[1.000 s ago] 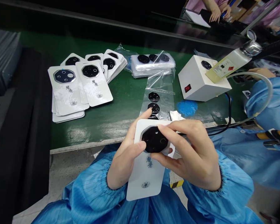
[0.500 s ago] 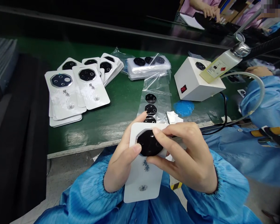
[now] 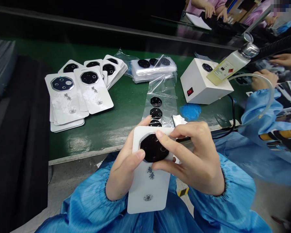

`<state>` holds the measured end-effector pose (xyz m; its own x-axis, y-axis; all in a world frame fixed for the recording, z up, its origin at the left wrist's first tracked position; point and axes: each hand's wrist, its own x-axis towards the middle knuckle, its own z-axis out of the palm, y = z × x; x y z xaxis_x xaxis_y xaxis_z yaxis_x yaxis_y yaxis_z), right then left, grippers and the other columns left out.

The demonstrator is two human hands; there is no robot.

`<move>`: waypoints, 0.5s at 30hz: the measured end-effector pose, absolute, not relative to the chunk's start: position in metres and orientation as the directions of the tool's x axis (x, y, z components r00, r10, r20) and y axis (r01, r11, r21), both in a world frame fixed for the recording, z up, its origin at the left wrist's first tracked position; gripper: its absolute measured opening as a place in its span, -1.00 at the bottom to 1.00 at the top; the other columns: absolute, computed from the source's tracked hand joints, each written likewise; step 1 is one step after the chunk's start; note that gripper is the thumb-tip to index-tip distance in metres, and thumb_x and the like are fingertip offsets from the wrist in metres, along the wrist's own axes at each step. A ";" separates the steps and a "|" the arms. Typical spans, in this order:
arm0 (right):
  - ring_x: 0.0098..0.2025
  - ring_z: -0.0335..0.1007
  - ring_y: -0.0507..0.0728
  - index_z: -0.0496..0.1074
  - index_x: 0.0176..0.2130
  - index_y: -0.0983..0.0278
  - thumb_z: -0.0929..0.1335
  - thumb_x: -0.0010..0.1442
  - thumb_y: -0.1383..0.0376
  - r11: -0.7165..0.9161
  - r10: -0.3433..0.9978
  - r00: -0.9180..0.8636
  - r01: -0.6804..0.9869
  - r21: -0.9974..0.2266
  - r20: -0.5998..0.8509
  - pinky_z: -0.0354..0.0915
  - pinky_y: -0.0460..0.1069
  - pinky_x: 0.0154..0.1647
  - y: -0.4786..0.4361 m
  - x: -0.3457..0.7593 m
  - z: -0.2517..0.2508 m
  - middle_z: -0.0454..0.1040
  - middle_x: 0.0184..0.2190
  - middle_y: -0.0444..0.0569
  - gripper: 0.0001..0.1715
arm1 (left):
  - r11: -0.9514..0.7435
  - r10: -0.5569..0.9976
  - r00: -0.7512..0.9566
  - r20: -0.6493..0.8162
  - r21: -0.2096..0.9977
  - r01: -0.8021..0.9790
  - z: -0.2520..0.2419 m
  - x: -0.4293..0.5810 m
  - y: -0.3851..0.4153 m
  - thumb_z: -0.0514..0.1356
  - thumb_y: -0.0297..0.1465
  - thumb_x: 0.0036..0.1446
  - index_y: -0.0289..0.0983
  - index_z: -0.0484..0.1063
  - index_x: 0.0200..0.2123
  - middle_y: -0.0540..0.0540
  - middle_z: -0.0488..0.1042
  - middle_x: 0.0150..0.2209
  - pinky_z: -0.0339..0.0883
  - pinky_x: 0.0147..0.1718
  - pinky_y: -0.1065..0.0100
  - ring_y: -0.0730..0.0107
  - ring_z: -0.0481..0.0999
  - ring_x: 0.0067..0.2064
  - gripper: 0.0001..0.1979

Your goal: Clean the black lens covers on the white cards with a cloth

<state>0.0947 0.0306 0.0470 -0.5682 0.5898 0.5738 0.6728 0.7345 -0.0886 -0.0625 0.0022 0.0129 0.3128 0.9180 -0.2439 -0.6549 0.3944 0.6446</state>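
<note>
A white phone back cover [image 3: 147, 191] with dark characters and a round emblem is held upright over my lap. My left hand [image 3: 124, 171] grips its left edge, thumb on the rim of the octagonal opening. In that opening sits a black octagonal lens plate [image 3: 153, 148] with small holes. My right hand [image 3: 191, 158] pinches the plate by its upper and right edges, forefinger on its top and thumb below. Just beyond my hands, more black lens plates [image 3: 156, 113] lie in a clear plastic sheet [image 3: 167, 106] on the green bench.
Several white covers [image 3: 94, 94] lie piled at left. Behind the sheet is a stack of bagged plates [image 3: 155, 68]. A white box [image 3: 203, 87] with a red switch stands right, a bottle of yellowish liquid [image 3: 229, 69] leaning on it. A co-worker's blue sleeve [image 3: 259, 110] is at far right.
The view has shifted slightly. My hands keep their grip on the cover and the plate, with little movement. At far right, the co-worker's hands have moved, and a second hand now shows.
</note>
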 end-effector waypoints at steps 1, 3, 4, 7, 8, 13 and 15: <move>-0.32 0.25 0.09 0.43 -0.15 0.35 0.37 0.08 0.06 0.733 0.594 -0.566 0.673 -0.096 0.572 0.29 0.06 -0.31 0.031 0.095 0.048 0.33 -0.35 0.01 -0.54 | 0.397 0.916 0.323 -0.237 0.637 -0.660 0.013 -0.062 0.002 0.11 -0.38 0.10 0.00 0.18 0.15 -0.02 0.49 -0.10 0.33 -0.12 0.14 0.12 0.49 -0.08 -0.48; -0.34 0.23 0.08 0.43 -0.14 0.34 0.36 0.08 0.04 0.736 0.605 -0.565 0.666 -0.122 0.561 0.29 0.05 -0.34 0.032 0.095 0.048 0.31 -0.35 0.01 -0.53 | 0.402 0.914 0.336 -0.228 0.625 -0.669 0.015 -0.062 0.002 0.09 -0.39 0.11 0.04 0.19 0.13 -0.01 0.50 -0.11 0.35 -0.14 0.14 0.10 0.48 -0.06 -0.50; -0.34 0.23 0.07 0.43 -0.14 0.34 0.36 0.08 0.04 0.739 0.609 -0.567 0.660 -0.137 0.555 0.28 0.04 -0.34 0.033 0.096 0.049 0.30 -0.35 0.01 -0.51 | 0.402 0.914 0.340 -0.223 0.619 -0.675 0.015 -0.062 0.002 0.08 -0.40 0.12 0.06 0.20 0.12 0.00 0.50 -0.11 0.35 -0.13 0.13 0.10 0.47 -0.05 -0.51; -0.33 0.22 0.07 0.43 -0.13 0.35 0.36 0.07 0.03 0.742 0.618 -0.567 0.650 -0.166 0.545 0.29 0.04 -0.34 0.034 0.097 0.049 0.27 -0.35 0.01 -0.49 | 0.390 0.918 0.340 -0.202 0.610 -0.690 0.016 -0.063 0.002 0.07 -0.41 0.13 0.10 0.25 0.08 0.02 0.50 -0.13 0.31 -0.06 0.11 0.11 0.44 0.00 -0.54; -0.32 0.22 0.08 0.43 -0.13 0.36 0.37 0.07 0.03 0.742 0.620 -0.565 0.649 -0.171 0.545 0.29 0.04 -0.33 0.034 0.097 0.049 0.26 -0.35 0.00 -0.50 | 0.392 0.917 0.343 -0.203 0.611 -0.688 0.016 -0.063 0.002 0.08 -0.41 0.13 0.10 0.25 0.08 0.02 0.50 -0.12 0.30 -0.05 0.10 0.11 0.44 0.00 -0.54; -0.30 0.25 0.10 0.42 -0.11 0.37 0.36 0.07 0.03 0.744 0.625 -0.565 0.640 -0.192 0.539 0.29 0.04 -0.32 0.033 0.099 0.049 0.25 -0.34 0.02 -0.47 | 0.423 0.905 0.341 -0.255 0.625 -0.656 0.017 -0.064 0.001 0.11 -0.38 0.10 0.04 0.15 0.17 -0.03 0.48 -0.07 0.33 -0.08 0.07 0.03 0.44 0.00 -0.46; -0.29 0.25 0.11 0.41 -0.10 0.34 0.35 0.08 0.03 0.739 0.636 -0.565 0.643 -0.201 0.526 0.30 0.05 -0.31 0.032 0.100 0.049 0.24 -0.33 0.02 -0.48 | 0.430 0.902 0.345 -0.261 0.625 -0.652 0.017 -0.064 0.001 0.11 -0.38 0.09 0.04 0.12 0.18 -0.03 0.48 -0.07 0.34 -0.09 0.06 0.02 0.45 -0.01 -0.44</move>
